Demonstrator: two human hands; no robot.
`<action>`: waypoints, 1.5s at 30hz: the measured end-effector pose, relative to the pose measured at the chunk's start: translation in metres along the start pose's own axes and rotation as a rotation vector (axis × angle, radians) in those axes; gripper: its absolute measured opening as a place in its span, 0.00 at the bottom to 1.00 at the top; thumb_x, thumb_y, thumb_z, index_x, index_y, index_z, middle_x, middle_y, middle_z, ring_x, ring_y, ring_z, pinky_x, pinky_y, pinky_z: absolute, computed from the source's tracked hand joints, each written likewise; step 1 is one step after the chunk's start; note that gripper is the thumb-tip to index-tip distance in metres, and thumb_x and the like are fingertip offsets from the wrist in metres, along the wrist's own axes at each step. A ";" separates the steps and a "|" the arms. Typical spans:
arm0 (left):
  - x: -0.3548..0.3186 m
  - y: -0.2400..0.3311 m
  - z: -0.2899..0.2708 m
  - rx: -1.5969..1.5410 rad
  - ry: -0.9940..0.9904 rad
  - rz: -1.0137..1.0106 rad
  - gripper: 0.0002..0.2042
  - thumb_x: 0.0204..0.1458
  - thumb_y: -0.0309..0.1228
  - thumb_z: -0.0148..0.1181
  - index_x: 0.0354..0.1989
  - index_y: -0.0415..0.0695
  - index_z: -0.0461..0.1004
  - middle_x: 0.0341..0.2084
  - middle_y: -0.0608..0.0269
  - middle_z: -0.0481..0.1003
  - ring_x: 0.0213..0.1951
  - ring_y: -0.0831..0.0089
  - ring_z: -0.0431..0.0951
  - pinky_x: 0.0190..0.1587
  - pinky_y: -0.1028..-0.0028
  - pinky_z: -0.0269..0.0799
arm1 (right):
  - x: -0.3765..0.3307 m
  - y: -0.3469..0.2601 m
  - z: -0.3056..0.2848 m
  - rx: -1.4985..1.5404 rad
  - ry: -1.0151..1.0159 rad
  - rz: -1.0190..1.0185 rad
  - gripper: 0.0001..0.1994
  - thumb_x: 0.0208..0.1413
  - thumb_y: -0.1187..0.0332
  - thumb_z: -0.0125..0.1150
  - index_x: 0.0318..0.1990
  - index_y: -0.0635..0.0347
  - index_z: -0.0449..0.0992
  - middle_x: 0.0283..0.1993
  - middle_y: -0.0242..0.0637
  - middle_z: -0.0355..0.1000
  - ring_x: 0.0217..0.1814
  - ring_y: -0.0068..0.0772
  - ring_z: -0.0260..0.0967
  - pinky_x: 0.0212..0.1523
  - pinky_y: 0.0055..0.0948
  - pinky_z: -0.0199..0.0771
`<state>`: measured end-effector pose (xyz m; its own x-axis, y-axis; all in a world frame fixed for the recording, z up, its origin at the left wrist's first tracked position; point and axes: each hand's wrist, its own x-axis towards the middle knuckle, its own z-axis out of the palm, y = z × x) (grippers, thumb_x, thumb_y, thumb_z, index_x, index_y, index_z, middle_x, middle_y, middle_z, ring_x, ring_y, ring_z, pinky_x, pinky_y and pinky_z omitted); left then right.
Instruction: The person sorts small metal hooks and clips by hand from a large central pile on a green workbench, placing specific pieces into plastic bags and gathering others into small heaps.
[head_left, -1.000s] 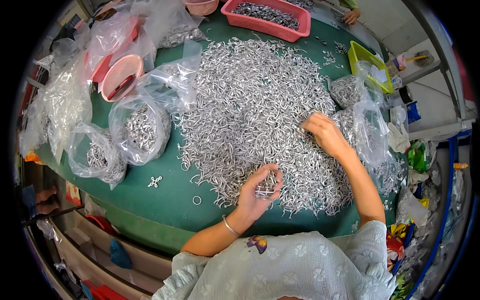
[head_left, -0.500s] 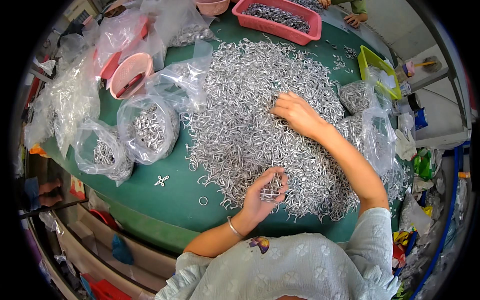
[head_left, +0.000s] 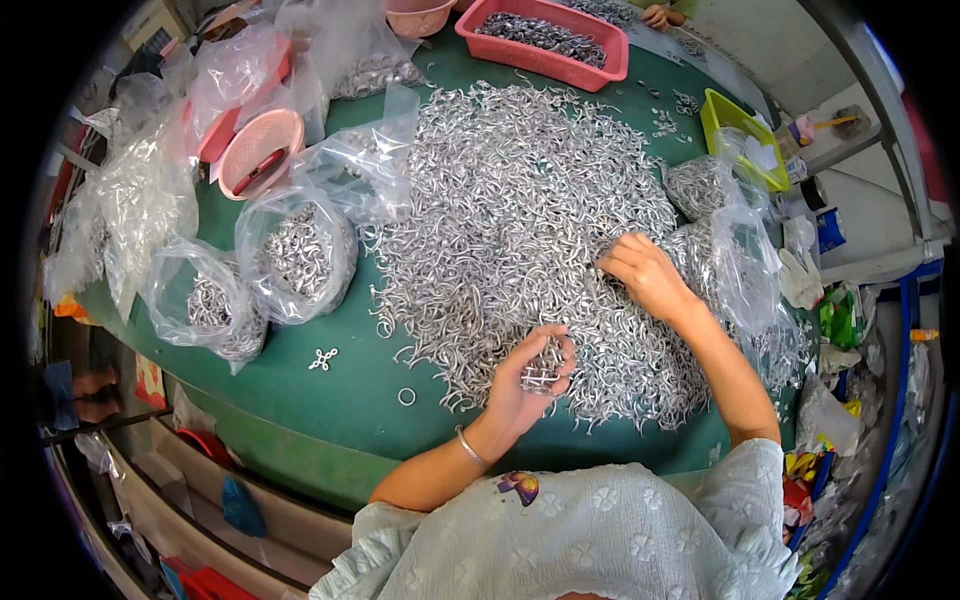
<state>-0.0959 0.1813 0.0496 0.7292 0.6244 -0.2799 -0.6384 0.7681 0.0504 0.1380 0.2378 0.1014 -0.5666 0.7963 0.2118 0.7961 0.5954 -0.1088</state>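
A wide heap of small curved silver metal pieces [head_left: 500, 190] is spread over the green table [head_left: 330, 420]. At the heap's near edge my left hand [head_left: 513, 398] is cupped, palm up, with its fingers curled round several metal pieces [head_left: 541, 374]. My right hand [head_left: 652, 280] reaches to the right part of the heap. Its fingers are bent together with their tips down among the pieces, and whatever they pinch is hidden. A cross-shaped metal piece [head_left: 322, 359] and a single ring [head_left: 406, 396] lie on the table left of my left hand.
Open clear bags [head_left: 297, 262] of metal pieces stand left; filled bags [head_left: 735, 250] stand right. Behind them are a pink round basket [head_left: 285, 130], a pink tray [head_left: 590, 75] of pieces and a yellow-green basket [head_left: 712, 125]. Another person's hand [head_left: 657, 17] shows at the far edge.
My right hand has moved right and nearer across the heap. My left hand stays in place, still holding its pieces. The view has shifted slightly, and one of the other person's hands has left it.
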 end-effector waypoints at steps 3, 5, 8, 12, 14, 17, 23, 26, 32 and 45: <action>0.003 -0.002 0.002 -0.003 0.007 -0.006 0.12 0.54 0.33 0.49 0.45 0.42 0.67 0.30 0.59 0.65 0.29 0.71 0.65 0.24 0.78 0.60 | -0.031 -0.013 -0.008 0.192 0.187 0.296 0.09 0.41 0.79 0.57 0.33 0.63 0.76 0.28 0.37 0.71 0.34 0.36 0.67 0.38 0.30 0.66; 0.002 -0.003 0.001 0.005 0.043 -0.033 0.12 0.54 0.34 0.49 0.45 0.43 0.67 0.31 0.59 0.66 0.30 0.71 0.65 0.25 0.78 0.61 | -0.049 -0.032 -0.019 0.332 0.373 0.581 0.08 0.44 0.77 0.59 0.34 0.65 0.76 0.28 0.39 0.72 0.31 0.37 0.68 0.36 0.30 0.67; 0.001 -0.001 0.003 -0.033 0.032 -0.027 0.12 0.55 0.34 0.48 0.45 0.44 0.67 0.31 0.60 0.65 0.29 0.72 0.63 0.24 0.77 0.60 | -0.099 -0.052 -0.021 0.572 0.490 0.931 0.09 0.47 0.74 0.62 0.36 0.67 0.76 0.29 0.37 0.74 0.29 0.24 0.69 0.32 0.25 0.69; 0.001 0.000 0.000 -0.072 -0.001 -0.002 0.11 0.56 0.35 0.46 0.44 0.45 0.66 0.31 0.60 0.64 0.29 0.73 0.62 0.23 0.78 0.60 | -0.182 -0.077 -0.032 0.703 0.959 1.175 0.08 0.50 0.74 0.60 0.37 0.67 0.75 0.29 0.32 0.74 0.30 0.18 0.68 0.32 0.18 0.69; 0.000 -0.001 0.000 -0.035 0.001 0.016 0.11 0.56 0.34 0.45 0.44 0.45 0.66 0.31 0.61 0.64 0.29 0.73 0.62 0.23 0.78 0.60 | -0.228 -0.079 -0.029 0.649 1.307 1.195 0.09 0.51 0.73 0.60 0.39 0.67 0.74 0.29 0.32 0.73 0.29 0.18 0.68 0.30 0.17 0.67; 0.006 -0.004 0.001 0.021 -0.026 0.025 0.11 0.57 0.34 0.44 0.45 0.46 0.65 0.31 0.62 0.63 0.29 0.75 0.62 0.22 0.80 0.61 | -0.312 -0.056 -0.027 0.383 1.631 1.311 0.11 0.51 0.73 0.59 0.40 0.68 0.72 0.30 0.32 0.73 0.27 0.17 0.66 0.26 0.17 0.64; 0.007 -0.008 0.009 0.015 -0.054 0.029 0.12 0.56 0.33 0.45 0.47 0.46 0.65 0.31 0.63 0.63 0.29 0.76 0.62 0.21 0.80 0.60 | -0.410 0.046 -0.025 0.141 1.433 1.607 0.10 0.48 0.68 0.62 0.36 0.64 0.76 0.30 0.33 0.74 0.31 0.22 0.69 0.33 0.22 0.67; 0.003 -0.023 0.017 0.074 0.084 0.082 0.16 0.52 0.33 0.50 0.50 0.45 0.65 0.37 0.56 0.67 0.38 0.70 0.68 0.31 0.75 0.70 | -0.427 0.068 -0.021 -0.257 0.948 1.556 0.14 0.48 0.60 0.59 0.36 0.62 0.77 0.32 0.44 0.76 0.35 0.38 0.73 0.40 0.33 0.70; -0.025 -0.052 0.039 -0.131 -0.043 0.006 0.17 0.55 0.36 0.47 0.52 0.46 0.65 0.51 0.53 0.66 0.56 0.57 0.63 0.59 0.53 0.54 | -0.380 0.018 -0.035 -0.550 1.125 1.216 0.13 0.53 0.70 0.55 0.43 0.68 0.73 0.43 0.47 0.71 0.46 0.45 0.66 0.50 0.36 0.62; -0.044 -0.130 0.025 0.773 -0.002 0.510 0.22 0.61 0.37 0.34 0.59 0.36 0.56 0.59 0.50 0.58 0.62 0.60 0.55 0.63 0.66 0.50 | -0.117 -0.209 0.039 1.428 1.001 0.728 0.21 0.62 0.61 0.44 0.58 0.65 0.58 0.57 0.41 0.60 0.60 0.32 0.56 0.58 0.30 0.56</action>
<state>-0.0388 0.0572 0.0795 0.4063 0.9125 -0.0465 -0.5406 0.2811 0.7930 0.0294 0.0240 0.0614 0.4879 0.8656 0.1126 -0.2566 0.2655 -0.9293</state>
